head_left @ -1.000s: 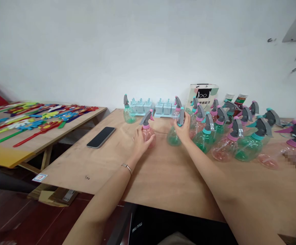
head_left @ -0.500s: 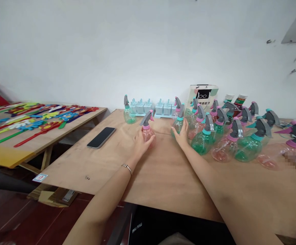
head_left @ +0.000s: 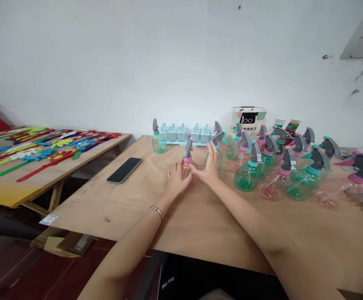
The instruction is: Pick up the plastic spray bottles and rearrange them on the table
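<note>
A pink spray bottle (head_left: 186, 167) with a grey trigger head stands upright on the wooden table in front of me. My left hand (head_left: 177, 178) is curled around its left side. My right hand (head_left: 210, 170) is open with its fingers raised, and its thumb reaches to the bottle's right side. Just behind the right fingers is a green spray bottle (head_left: 220, 159), partly hidden by them. Farther left, another green spray bottle (head_left: 159, 143) stands alone near the back edge.
Several pink and green spray bottles (head_left: 246, 178) crowd the right side. Light-blue popsicle moulds (head_left: 181, 134) and a paper bag (head_left: 246, 121) line the wall. A phone (head_left: 124, 170) lies to the left. A second table (head_left: 48, 177) carries colourful hand-shaped and flower-shaped sticks.
The pink bottle has shifted slightly right with my left hand, and its head has turned. My right hand has come off the green bottle's side and moved left toward the pink one.
</note>
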{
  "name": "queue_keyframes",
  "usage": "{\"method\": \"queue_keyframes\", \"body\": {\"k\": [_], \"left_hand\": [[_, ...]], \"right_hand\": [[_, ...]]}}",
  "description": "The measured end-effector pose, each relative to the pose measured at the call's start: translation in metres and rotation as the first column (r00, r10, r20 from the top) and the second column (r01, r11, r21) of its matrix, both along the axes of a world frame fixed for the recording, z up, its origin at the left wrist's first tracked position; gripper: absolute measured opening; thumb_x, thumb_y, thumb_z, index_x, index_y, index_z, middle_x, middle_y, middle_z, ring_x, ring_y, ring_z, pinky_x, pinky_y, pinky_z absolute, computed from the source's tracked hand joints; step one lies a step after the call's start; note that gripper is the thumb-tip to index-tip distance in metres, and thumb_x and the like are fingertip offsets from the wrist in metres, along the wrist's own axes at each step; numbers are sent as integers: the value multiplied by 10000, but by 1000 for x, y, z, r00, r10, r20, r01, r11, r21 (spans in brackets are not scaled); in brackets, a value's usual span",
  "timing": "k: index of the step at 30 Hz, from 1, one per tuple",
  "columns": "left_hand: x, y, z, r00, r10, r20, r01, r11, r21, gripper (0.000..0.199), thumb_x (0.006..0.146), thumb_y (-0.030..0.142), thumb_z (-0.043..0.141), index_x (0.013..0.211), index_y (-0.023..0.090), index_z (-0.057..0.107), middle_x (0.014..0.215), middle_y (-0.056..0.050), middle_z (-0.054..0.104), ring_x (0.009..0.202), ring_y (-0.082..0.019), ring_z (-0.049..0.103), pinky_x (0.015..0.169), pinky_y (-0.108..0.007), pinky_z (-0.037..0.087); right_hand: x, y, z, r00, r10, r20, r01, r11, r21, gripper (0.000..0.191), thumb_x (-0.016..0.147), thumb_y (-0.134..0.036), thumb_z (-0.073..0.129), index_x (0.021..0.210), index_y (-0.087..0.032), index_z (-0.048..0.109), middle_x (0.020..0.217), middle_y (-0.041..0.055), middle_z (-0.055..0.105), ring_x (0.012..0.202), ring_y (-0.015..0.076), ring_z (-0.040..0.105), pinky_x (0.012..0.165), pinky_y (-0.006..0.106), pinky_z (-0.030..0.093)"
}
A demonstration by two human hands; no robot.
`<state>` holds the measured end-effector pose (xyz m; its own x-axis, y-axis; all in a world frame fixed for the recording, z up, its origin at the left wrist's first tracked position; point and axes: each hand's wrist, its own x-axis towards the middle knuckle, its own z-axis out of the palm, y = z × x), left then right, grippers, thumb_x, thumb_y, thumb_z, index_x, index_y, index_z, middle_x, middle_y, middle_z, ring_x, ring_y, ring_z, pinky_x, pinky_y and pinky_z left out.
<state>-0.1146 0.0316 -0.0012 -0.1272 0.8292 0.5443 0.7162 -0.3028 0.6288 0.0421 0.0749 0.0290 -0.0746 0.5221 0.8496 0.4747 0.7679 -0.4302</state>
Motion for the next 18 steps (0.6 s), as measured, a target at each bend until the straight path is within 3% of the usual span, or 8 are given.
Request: {"method": "queue_keyframes", "body": {"k": [5, 9, 13, 18], "left_hand": [[14, -12, 3, 988, -39, -151, 27, 996, -79, 615, 835, 384, 649, 1383, 182, 456, 1335, -197, 567, 1266, -385, 532, 1016, -553, 396], [18, -13, -1, 979, 5, -205, -13, 999, -38, 766, 747, 401, 740, 1403, 154, 430, 1340, -218, 554, 1255, -397, 524, 1010, -540, 390], [20, -12, -2, 962, 50, -269, -43, 999, 33, 790, 720, 486, 744, 1374, 139, 467, 1218, -185, 607, 1166, -373, 558, 1010, -527, 381], [16, -14, 2, 962, -6, -272, 21, 998, 53, 707, 713, 592, 728, 1252, 160, 575, 1090, -141, 644, 1105, -350, 576, 1006, -508, 374]], "right_hand": [[-22, -22, 13, 998, 5, -62, -7, 999, -37, 1040, 740, -530, 733, 1537, -223, 140, 1596, 210, 224, 1532, 373, 176, 1220, 623, 221], [-23, -16, 10, 979, 133, -156, -164, 963, -212, 966, 739, -452, 747, 1497, -216, 196, 1512, 217, 364, 1427, 343, 395, 1165, 560, 360], [-22, -9, 12, 928, 279, -248, -354, 869, -347, 753, 750, -383, 722, 1383, -265, 333, 1340, 140, 546, 1185, 265, 599, 1034, 482, 494], [-20, -4, 18, 901, 309, -303, -414, 822, -392, 466, 742, -300, 649, 1173, -247, 481, 1109, 67, 627, 965, 194, 636, 952, 415, 527]]}}
